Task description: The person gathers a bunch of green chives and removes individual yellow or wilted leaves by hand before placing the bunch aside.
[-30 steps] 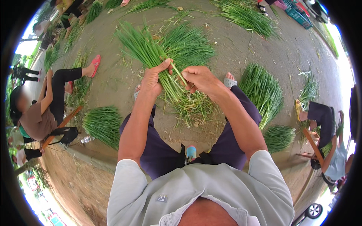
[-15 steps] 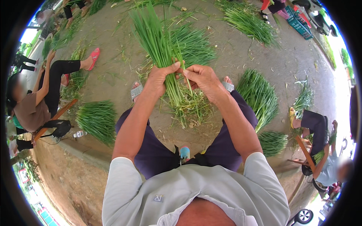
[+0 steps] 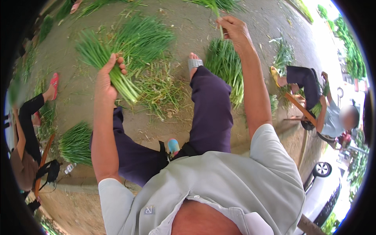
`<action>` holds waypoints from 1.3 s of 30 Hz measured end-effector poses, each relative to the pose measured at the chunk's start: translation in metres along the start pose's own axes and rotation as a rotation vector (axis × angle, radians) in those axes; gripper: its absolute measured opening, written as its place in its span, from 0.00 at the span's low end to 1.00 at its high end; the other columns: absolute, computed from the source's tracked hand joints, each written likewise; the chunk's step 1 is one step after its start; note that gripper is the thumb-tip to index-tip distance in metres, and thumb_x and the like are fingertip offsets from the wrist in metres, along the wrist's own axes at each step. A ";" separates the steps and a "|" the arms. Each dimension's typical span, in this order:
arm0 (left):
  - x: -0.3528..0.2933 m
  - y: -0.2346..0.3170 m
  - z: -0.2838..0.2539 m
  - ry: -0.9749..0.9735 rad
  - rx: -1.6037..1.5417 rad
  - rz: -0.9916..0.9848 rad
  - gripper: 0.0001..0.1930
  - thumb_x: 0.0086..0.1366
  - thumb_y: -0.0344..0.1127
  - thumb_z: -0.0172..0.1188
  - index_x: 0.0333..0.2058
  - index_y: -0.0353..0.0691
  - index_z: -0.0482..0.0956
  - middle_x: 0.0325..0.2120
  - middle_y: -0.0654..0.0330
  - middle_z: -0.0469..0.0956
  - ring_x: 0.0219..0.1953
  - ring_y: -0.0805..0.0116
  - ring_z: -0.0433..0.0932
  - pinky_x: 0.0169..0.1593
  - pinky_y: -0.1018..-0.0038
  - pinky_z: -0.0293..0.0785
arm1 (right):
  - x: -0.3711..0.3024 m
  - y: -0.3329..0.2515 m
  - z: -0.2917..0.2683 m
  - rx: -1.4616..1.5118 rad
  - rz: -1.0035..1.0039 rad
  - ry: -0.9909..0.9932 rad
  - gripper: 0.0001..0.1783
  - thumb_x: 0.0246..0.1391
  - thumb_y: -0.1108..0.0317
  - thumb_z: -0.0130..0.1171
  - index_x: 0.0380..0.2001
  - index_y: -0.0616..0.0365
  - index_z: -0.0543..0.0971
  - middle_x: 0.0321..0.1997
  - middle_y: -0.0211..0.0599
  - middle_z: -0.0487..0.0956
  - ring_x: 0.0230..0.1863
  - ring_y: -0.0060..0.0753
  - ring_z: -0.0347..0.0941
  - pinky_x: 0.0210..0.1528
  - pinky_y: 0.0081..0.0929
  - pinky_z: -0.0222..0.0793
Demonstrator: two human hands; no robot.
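My left hand is closed round a bundle of garlic chives, its pale cut ends pointing down toward my legs. My right hand is lifted out to the far right, fingers pinched on a thin chive stalk or small few. Just beyond the bundle lies a spread heap of chives on the ground. Yellowish trimmings and loose leaves are scattered between my feet. Below my right hand sits another thick heap of chives.
A further chive pile lies at the left near a clear bottle and a black bag. Seated people work at the left and right. A white car stands at the lower right.
My hands have parted. The left, still holding the bundle, has moved left and nearer; the right has swung far out to the right with thin stalk pinched. The view has turned rightward.
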State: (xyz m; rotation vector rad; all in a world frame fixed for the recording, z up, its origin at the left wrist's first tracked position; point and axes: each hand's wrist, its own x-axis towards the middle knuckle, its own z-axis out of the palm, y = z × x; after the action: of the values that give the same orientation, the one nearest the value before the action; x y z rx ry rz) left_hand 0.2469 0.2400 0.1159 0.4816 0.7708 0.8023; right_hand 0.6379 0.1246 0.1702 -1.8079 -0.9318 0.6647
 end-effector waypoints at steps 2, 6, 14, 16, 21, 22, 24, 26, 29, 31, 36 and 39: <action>0.000 -0.002 -0.001 -0.028 -0.003 -0.020 0.12 0.62 0.36 0.68 0.40 0.38 0.77 0.30 0.60 0.80 0.29 0.71 0.78 0.31 0.75 0.78 | 0.005 0.049 -0.040 -0.167 0.084 0.146 0.12 0.58 0.59 0.62 0.28 0.56 0.83 0.22 0.24 0.75 0.22 0.17 0.66 0.25 0.21 0.63; -0.008 -0.002 0.003 0.029 0.055 -0.021 0.12 0.62 0.36 0.68 0.41 0.38 0.78 0.31 0.60 0.80 0.29 0.72 0.78 0.31 0.74 0.78 | -0.012 0.159 -0.079 -0.472 0.416 0.190 0.10 0.56 0.62 0.61 0.26 0.55 0.83 0.20 0.33 0.77 0.24 0.25 0.74 0.26 0.29 0.69; -0.007 -0.014 0.005 0.022 0.083 -0.087 0.13 0.61 0.36 0.69 0.41 0.37 0.78 0.30 0.60 0.80 0.29 0.71 0.79 0.31 0.75 0.78 | -0.087 0.347 -0.105 -0.980 0.674 0.119 0.16 0.52 0.54 0.64 0.20 0.53 0.83 0.22 0.39 0.83 0.23 0.35 0.81 0.29 0.34 0.77; -0.009 -0.018 0.009 0.008 0.081 -0.097 0.14 0.60 0.36 0.69 0.41 0.37 0.78 0.30 0.59 0.80 0.29 0.71 0.79 0.31 0.75 0.79 | -0.105 0.334 -0.100 -0.897 0.716 0.246 0.18 0.51 0.54 0.65 0.18 0.58 0.82 0.18 0.37 0.81 0.19 0.33 0.79 0.26 0.35 0.76; -0.012 -0.018 0.020 0.021 0.046 -0.110 0.16 0.58 0.33 0.71 0.41 0.35 0.78 0.31 0.57 0.81 0.28 0.70 0.79 0.32 0.75 0.80 | -0.110 0.249 -0.085 -0.599 0.594 0.154 0.19 0.54 0.55 0.64 0.20 0.60 0.81 0.19 0.36 0.80 0.19 0.27 0.77 0.23 0.29 0.75; -0.010 -0.019 0.022 -0.012 0.038 -0.135 0.15 0.58 0.33 0.70 0.42 0.35 0.78 0.31 0.58 0.81 0.30 0.69 0.79 0.33 0.75 0.80 | -0.107 0.227 -0.082 -0.531 0.541 0.172 0.17 0.56 0.56 0.63 0.23 0.60 0.82 0.21 0.34 0.80 0.20 0.25 0.76 0.22 0.27 0.74; -0.010 -0.018 0.027 -0.049 0.023 -0.149 0.15 0.59 0.33 0.70 0.42 0.35 0.78 0.32 0.58 0.80 0.31 0.69 0.80 0.34 0.74 0.80 | -0.092 0.170 -0.063 -0.343 0.410 0.157 0.15 0.57 0.58 0.63 0.27 0.60 0.82 0.23 0.32 0.80 0.23 0.21 0.75 0.23 0.24 0.71; -0.012 -0.018 0.026 -0.062 0.007 -0.136 0.14 0.60 0.33 0.69 0.42 0.34 0.78 0.31 0.59 0.79 0.31 0.69 0.79 0.36 0.73 0.80 | -0.082 0.083 -0.029 -0.197 0.254 0.061 0.14 0.58 0.59 0.62 0.32 0.61 0.82 0.25 0.31 0.80 0.25 0.19 0.74 0.26 0.22 0.69; -0.013 -0.017 0.026 -0.051 -0.018 -0.124 0.15 0.60 0.33 0.69 0.42 0.34 0.78 0.30 0.60 0.79 0.32 0.69 0.79 0.37 0.72 0.80 | -0.075 -0.016 0.033 -0.152 0.082 -0.174 0.16 0.58 0.57 0.62 0.33 0.61 0.83 0.25 0.29 0.80 0.26 0.19 0.73 0.28 0.22 0.69; -0.011 -0.017 0.022 -0.054 -0.014 -0.106 0.16 0.60 0.34 0.69 0.44 0.34 0.78 0.31 0.61 0.79 0.32 0.70 0.79 0.38 0.72 0.79 | -0.069 -0.052 0.074 -0.188 -0.012 -0.438 0.18 0.57 0.55 0.63 0.30 0.62 0.83 0.24 0.32 0.80 0.26 0.22 0.74 0.28 0.26 0.68; -0.019 -0.011 0.027 -0.007 0.002 -0.075 0.20 0.61 0.35 0.69 0.50 0.36 0.77 0.32 0.62 0.78 0.34 0.70 0.78 0.40 0.72 0.77 | -0.065 -0.069 0.168 -0.362 -0.270 -0.672 0.21 0.51 0.51 0.66 0.27 0.63 0.83 0.20 0.37 0.78 0.24 0.27 0.72 0.28 0.32 0.67; -0.014 -0.014 0.016 -0.016 -0.034 -0.045 0.18 0.61 0.35 0.69 0.48 0.39 0.78 0.32 0.61 0.78 0.35 0.69 0.78 0.40 0.70 0.78 | -0.069 -0.056 0.189 -0.255 -0.177 -0.828 0.20 0.54 0.54 0.67 0.29 0.63 0.82 0.23 0.30 0.78 0.26 0.21 0.73 0.27 0.23 0.67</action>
State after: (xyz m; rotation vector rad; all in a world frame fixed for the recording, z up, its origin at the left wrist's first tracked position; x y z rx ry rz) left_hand 0.2586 0.2189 0.1231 0.4383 0.7490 0.7680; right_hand 0.4362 0.1766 0.1500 -1.6300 -1.7616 1.2628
